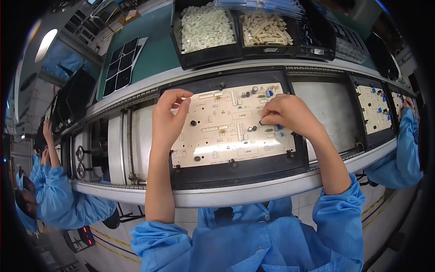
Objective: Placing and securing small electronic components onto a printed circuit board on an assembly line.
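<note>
A cream circuit board (213,147) lies in a black frame (235,179) on the conveyor in front of me. It carries white connectors, small round black parts, capacitors and blue parts. My right hand (290,113) is over the board's right half, thumb and forefinger pinched on a small dark cylindrical capacitor (261,122). The fingers partly cover that part. Over the board's upper left corner is my left hand (168,119), its fingers curled and the thumb apart from the forefinger, with nothing visible between them.
Beyond the conveyor stand black bins (206,58) with white connectors and beige parts. Blue strips (263,5) lie across the bins. A sheet with black panels (121,65) rests on the green table (156,50). Another board (374,111) sits to the right. Co-workers in blue work on both sides.
</note>
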Available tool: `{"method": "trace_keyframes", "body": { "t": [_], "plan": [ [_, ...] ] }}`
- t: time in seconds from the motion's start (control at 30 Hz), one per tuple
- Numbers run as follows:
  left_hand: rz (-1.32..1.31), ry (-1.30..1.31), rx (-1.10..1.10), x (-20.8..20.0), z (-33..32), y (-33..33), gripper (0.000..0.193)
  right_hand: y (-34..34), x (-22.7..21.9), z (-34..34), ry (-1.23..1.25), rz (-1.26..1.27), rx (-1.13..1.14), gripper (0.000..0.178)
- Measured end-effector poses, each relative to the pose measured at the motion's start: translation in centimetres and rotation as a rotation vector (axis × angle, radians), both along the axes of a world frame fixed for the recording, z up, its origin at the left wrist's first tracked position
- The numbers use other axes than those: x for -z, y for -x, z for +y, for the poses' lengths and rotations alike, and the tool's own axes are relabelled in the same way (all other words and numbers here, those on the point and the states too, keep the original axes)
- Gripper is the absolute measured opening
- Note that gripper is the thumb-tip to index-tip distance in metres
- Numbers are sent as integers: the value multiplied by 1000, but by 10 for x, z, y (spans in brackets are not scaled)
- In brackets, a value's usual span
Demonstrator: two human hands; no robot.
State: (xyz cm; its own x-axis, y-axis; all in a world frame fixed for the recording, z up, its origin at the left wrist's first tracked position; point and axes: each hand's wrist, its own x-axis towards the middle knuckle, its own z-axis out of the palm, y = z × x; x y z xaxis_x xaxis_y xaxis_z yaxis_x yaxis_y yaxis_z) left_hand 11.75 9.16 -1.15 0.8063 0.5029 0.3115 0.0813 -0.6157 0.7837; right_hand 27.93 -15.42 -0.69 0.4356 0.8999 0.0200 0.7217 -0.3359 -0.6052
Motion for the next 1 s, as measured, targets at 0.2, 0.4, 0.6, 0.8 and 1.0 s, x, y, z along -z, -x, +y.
{"method": "trace_keyframes", "body": {
  "t": [0.2, 0.4, 0.6, 0.8, 1.0],
  "plan": [
    [-11, -12, -11, -2, -1, 1, 11, 2, -5, 0, 69, -67, 4, 13],
    [-1, -12, -39, -4, 3, 4, 12, -1, -3, -1, 20, -77, -41, 14],
    [26, -48, -84, -3, 17, 9, 12, 8, -9, 1, 28, -224, -57, 15],
    [282, -439, -235, 10, 46, 30, 18, 4, -6, -1, -23, -266, -14, 12],
    [433, -380, -242, 13, 47, 31, 23, -9, 7, 7, -188, -516, 125, 13]
  ]
}}
